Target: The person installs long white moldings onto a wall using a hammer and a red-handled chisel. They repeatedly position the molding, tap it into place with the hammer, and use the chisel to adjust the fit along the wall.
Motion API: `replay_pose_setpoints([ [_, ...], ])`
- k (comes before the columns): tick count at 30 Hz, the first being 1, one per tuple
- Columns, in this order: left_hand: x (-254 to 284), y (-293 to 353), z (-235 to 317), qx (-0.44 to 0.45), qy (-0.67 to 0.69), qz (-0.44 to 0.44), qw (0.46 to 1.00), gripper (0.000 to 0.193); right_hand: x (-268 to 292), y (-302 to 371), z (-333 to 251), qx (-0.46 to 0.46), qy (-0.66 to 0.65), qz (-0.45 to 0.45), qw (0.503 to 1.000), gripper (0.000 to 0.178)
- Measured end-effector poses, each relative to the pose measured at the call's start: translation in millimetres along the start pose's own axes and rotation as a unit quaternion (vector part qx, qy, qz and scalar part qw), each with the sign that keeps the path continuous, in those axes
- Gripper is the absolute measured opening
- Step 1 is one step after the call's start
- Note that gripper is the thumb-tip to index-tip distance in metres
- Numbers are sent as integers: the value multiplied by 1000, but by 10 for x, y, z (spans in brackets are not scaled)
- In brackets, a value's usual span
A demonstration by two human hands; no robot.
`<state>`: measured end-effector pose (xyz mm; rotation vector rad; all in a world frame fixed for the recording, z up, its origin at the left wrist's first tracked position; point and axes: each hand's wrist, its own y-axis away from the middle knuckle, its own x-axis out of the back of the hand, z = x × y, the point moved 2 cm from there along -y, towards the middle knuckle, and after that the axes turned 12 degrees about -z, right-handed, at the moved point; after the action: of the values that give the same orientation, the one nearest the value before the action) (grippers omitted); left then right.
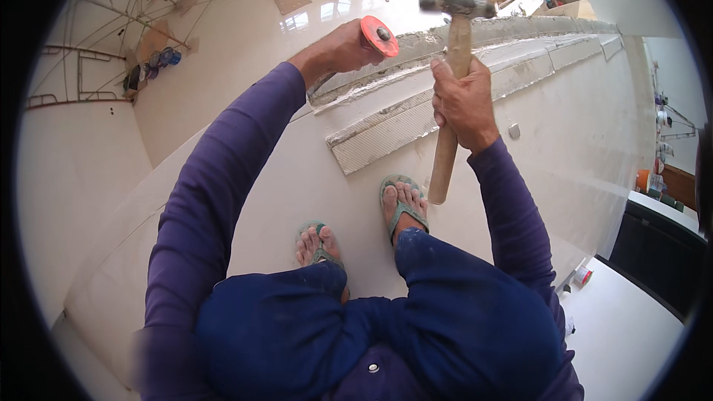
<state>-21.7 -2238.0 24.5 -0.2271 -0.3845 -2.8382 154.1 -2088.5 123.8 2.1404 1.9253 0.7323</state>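
Observation:
My left hand [347, 47] is closed around a chisel whose round red hand guard [373, 43] and grey metal striking end [383, 33] face up. Its shaft and tip are hidden behind the guard and my fingers. My right hand [466, 100] grips a hammer by its wooden handle [444, 163], with the dark metal head [459, 5] raised to the right of the chisel and apart from it. Below both hands runs a rough cement ledge [423, 46], with pale strips and a ribbed tile piece [382, 134] along its near side.
My sandalled feet stand on the pale floor [371, 252] just before the tile piece. A small grey chip [514, 131] lies right of the hammer handle. Metal scaffold frames [82, 74] are at the far left. A white counter [616, 327] stands at the right with a tape roll [583, 276].

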Motion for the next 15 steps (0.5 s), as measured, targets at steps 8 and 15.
replay_pose_setpoints([
  [8,52,13,23,-1,-8,-2,1000,19,33,-34,-25,5,1,-1,1000,20],
  [15,26,31,-11,-9,1,6,1000,20,155,-30,-121,-4,38,-8,999,17],
])
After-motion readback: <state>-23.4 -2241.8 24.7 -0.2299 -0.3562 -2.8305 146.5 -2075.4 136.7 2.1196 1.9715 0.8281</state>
